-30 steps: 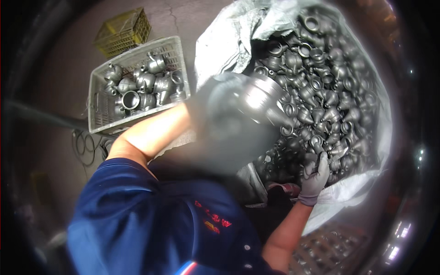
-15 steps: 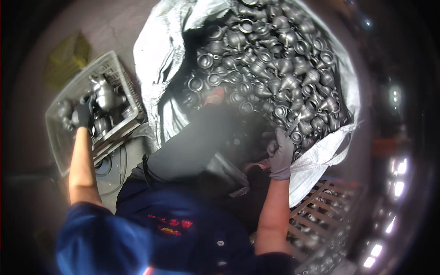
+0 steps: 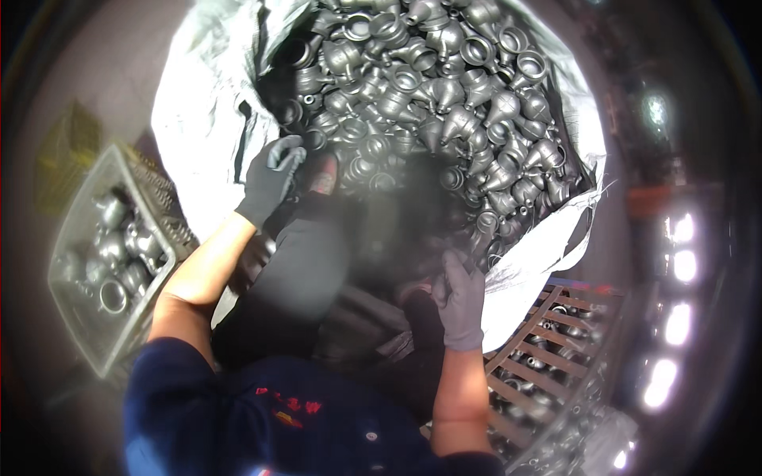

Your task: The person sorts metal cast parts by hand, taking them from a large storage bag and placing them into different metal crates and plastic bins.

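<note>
My left hand (image 3: 270,182), in a dark grey glove, is over the left edge of the white woven sack (image 3: 208,103), close to my knee. Its fingers are loosely curved, and nothing shows between them. My right hand (image 3: 462,303), in a lighter grey glove, is by the sack's near right edge. Its fingers are closed, and a dark blur hides what they may hold. Many grey metal parts (image 3: 460,123), round-bodied with a narrow spout and a ringed mouth, fill the sack. More such parts (image 3: 113,246) lie in a grey plastic crate (image 3: 103,361) at the left.
A brown slatted crate (image 3: 548,369) holding similar metal parts stands at the lower right. Behind the grey crate is a blurred yellow crate (image 3: 73,151). My legs (image 3: 305,266) reach toward the sack's near side. Bright lights show along the right rim.
My left hand has left the grey crate and moved right to the sack's edge. The right hand has shifted slightly down and left in the picture. The whole view has turned somewhat.
</note>
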Available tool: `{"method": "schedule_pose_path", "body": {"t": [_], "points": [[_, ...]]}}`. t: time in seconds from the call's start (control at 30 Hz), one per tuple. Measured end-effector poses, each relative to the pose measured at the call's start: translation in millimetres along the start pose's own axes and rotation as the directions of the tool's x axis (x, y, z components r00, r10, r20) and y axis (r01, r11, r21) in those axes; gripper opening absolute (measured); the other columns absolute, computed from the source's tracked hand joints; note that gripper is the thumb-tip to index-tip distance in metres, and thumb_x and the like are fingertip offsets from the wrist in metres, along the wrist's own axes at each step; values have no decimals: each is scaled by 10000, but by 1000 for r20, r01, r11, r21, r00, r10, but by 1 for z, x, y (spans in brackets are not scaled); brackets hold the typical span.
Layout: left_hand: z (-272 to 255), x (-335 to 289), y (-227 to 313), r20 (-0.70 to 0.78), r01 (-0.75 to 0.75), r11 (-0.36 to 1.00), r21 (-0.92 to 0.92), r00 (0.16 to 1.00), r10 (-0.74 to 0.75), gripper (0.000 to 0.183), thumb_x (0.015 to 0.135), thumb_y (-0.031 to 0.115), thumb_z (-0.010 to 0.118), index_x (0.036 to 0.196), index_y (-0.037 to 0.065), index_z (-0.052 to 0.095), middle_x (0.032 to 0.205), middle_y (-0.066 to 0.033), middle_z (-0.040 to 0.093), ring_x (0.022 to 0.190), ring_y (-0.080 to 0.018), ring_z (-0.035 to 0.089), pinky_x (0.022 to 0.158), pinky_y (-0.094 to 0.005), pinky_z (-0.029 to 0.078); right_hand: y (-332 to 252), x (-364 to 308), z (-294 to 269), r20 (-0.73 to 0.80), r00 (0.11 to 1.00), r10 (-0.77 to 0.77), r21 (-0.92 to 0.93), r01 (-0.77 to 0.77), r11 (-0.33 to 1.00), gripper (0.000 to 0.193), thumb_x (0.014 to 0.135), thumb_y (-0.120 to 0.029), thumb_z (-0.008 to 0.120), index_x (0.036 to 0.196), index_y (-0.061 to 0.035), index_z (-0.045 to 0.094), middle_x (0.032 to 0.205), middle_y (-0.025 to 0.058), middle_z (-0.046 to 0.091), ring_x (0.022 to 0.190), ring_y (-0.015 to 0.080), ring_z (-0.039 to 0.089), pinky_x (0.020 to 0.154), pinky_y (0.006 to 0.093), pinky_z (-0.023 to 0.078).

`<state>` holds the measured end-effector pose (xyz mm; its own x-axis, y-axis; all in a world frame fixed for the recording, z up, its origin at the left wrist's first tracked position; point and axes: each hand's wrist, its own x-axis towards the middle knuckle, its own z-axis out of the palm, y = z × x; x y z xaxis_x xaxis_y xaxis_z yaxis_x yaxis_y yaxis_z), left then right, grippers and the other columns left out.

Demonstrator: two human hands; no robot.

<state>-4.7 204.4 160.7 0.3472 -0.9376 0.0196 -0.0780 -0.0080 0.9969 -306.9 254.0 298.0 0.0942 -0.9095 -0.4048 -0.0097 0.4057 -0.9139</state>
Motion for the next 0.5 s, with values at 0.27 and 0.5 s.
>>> {"method": "schedule_pose_path", "body": {"t": [0.27, 0.5], "points": [[81, 68, -53, 146, 44, 925, 377, 984, -107, 367, 788, 139, 633, 1132, 46, 540, 958, -126, 603, 910, -260, 572, 793, -348, 448, -13, -3, -11, -71, 994, 85, 6, -85, 996, 301, 913, -151, 449, 1105, 57, 552, 766, 109, 635, 483, 16, 370, 454, 151, 284], [21, 163, -229, -315, -36, 998, 59, 948, 53, 316, 867, 336, 536, 1029, 64, 559, 867, -17, 563, 755, -192, 542, 668, -345, 448, -15, -4, -22, -92, 991, 92, -52, -97, 994, 348, 892, -163, 402, 1081, 94, 540, 695, 147, 610, 464, 35, 365, 455, 143, 298]]}}
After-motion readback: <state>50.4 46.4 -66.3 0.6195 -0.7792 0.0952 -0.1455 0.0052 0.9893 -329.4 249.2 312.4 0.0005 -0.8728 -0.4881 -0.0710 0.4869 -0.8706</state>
